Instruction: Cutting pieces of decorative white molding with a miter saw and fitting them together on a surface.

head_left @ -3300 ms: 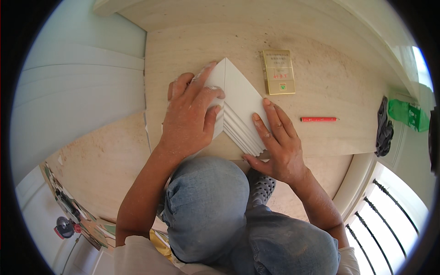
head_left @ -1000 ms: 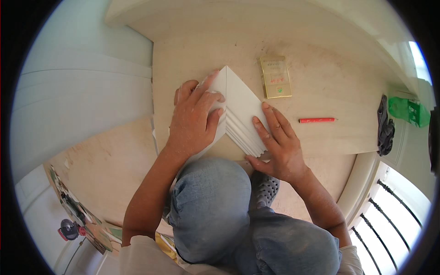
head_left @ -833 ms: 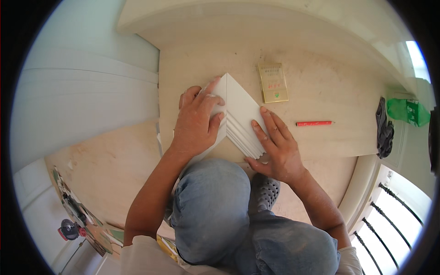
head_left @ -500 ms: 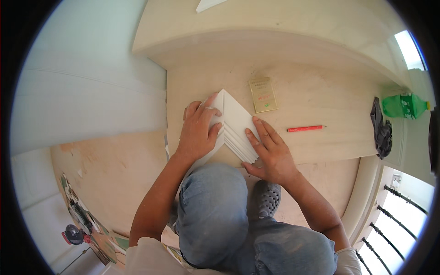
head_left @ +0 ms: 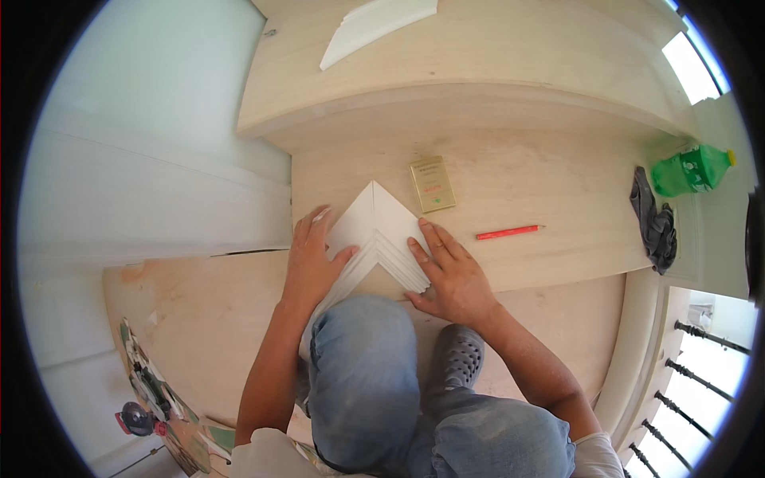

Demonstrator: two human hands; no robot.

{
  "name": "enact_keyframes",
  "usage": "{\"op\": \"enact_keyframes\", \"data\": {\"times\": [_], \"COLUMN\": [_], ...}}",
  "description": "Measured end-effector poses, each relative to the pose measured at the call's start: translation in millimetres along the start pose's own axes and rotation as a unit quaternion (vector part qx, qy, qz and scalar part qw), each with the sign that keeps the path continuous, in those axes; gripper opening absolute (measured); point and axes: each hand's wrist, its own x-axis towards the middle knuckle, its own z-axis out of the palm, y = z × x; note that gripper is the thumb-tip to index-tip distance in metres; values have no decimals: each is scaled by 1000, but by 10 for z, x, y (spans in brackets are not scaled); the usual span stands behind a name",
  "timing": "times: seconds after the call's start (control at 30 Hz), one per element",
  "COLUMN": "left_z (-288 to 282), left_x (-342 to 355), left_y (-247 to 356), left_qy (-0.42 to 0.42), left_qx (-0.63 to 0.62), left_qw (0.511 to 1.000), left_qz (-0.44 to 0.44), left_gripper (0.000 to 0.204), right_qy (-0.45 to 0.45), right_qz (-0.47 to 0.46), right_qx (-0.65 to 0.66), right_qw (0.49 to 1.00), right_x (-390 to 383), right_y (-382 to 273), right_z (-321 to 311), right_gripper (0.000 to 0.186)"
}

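Note:
Two white moulding strips meet at a mitred corner, pointing away from me on the pale step. My left hand (head_left: 309, 259) is open at the outer edge of the left moulding strip (head_left: 348, 229), its fingers stretched and its thumb near the ridged face. A small white patch shows at a fingertip. My right hand (head_left: 456, 275) grips the right moulding strip (head_left: 398, 213), fingers along its outer edge and thumb by its lower end. A thin seam shows where the strips meet. Their inner ridged profiles line up closely; my knee hides the left strip's lower end.
A gold flat pack (head_left: 433, 184) and a red pencil (head_left: 508, 233) lie on the step (head_left: 550, 183). To the right are a dark cloth (head_left: 653, 223) and a green bottle (head_left: 692, 170). Another white piece (head_left: 374, 30) lies on the higher step. A dark tool (head_left: 137, 419) sits at lower left.
My left hand has drawn back from the corner toward the left, its fingers straighter. More of the left strip shows. My right hand stays on its strip; the whole view has shifted.

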Motion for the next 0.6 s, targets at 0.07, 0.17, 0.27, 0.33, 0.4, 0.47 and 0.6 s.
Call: {"op": "enact_keyframes", "data": {"times": [0.07,0.17,0.27,0.33,0.4,0.47,0.6], "left_z": [-56,-121,-80,-74,-36,6,-177], "left_x": [-100,-174,-132,-93,-118,-145,-313], "left_y": [57,127,177,217,184,90,39], "left_qy": [-7,-82,-114,-143,-123,-95,-73], "left_qx": [1,105,129,38,16,-4,-50], "left_qw": [998,987,983,982,985,987,990], "left_qz": [-63,-93,-62,-116,-121,-132,-107], "left_gripper": [81,99,110,111,109,106,89], "right_qy": [-2,4,-9,-8,-9,-10,-5], "right_qz": [1,-7,1,9,3,-12,-45], "right_qx": [-2,9,5,-15,-19,-22,-2], "right_qw": [1000,1000,1000,1000,1000,1000,999], "right_x": [-18,-8,-8,-15,-5,25,68], "right_y": [13,10,20,24,31,27,34], "right_z": [28,20,-11,-27,-34,-17,144], "right_gripper": [83,86,84,85,85,85,97]}}
